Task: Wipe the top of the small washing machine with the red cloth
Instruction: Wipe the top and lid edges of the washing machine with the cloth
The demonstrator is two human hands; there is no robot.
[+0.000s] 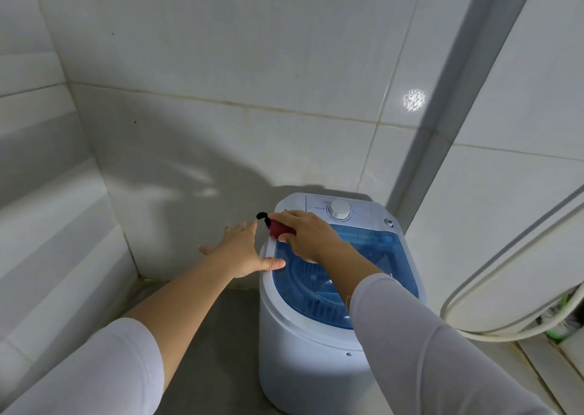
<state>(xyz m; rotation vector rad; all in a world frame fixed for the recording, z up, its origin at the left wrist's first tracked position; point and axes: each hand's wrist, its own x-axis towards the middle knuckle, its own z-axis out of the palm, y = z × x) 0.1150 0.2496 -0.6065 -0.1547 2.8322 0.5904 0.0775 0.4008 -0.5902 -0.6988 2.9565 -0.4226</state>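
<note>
The small white washing machine (303, 361) stands on the floor in a tiled corner, with a see-through blue lid (379, 250) and a white dial (339, 211) on its back panel. My right hand (306, 233) presses the red cloth (280, 229) onto the top's far left rim; a black bit of the cloth sticks out past my fingers. My left hand (241, 250) is spread flat against the machine's left edge, thumb resting on the rim, holding nothing.
White tiled walls close in on the left and behind. A grey floor (205, 335) lies left of the machine. A thick white hose (493, 291) loops at the right, beside a wall ledge with something green.
</note>
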